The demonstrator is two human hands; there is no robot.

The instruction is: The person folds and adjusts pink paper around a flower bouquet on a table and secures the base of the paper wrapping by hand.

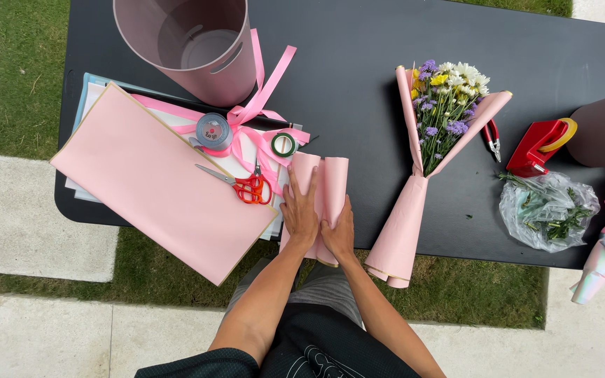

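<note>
Outdoors, on a black table (358, 63) set over grass and pale paving slabs, we see both hands pressed onto a folded pink paper sheet (320, 189) at the near edge of the tabletop. Our left hand (300, 213) lies flat with fingers spread on the left half of the fold; our right hand (338, 234) curls around the lower right part, thumb against the paper — so both hands hold the sheet down rather than pinch it, fingers fairly open.

That folded sheet runs lengthwise away from us, its two rounded lobes pointing toward the far side of the table and its narrow end hanging just over the near edge by our wrists.

Just left of the hands, a large flat pink sheet (152, 185) lies tilted, one corner jutting past the table edge over the grass. Red-handled scissors (243, 185) rest on it, near our left fingers, with a grey tape roll (213, 131), a small green tape roll (283, 144) and loops of pink ribbon (264, 91) beyond them. A mauve bucket (194, 45) stands at the far left.

Right of the hands, a wrapped bouquet (437, 133) of white, yellow and purple flowers lies with its blooms pointing away and its pink cone tail overhanging the near edge. Bare black table shows between bouquet and folded sheet, and more beyond the hands — the widest free stretch. Further right sit a red tape dispenser (537, 147) and a clear bag of stems (547, 210).
</note>
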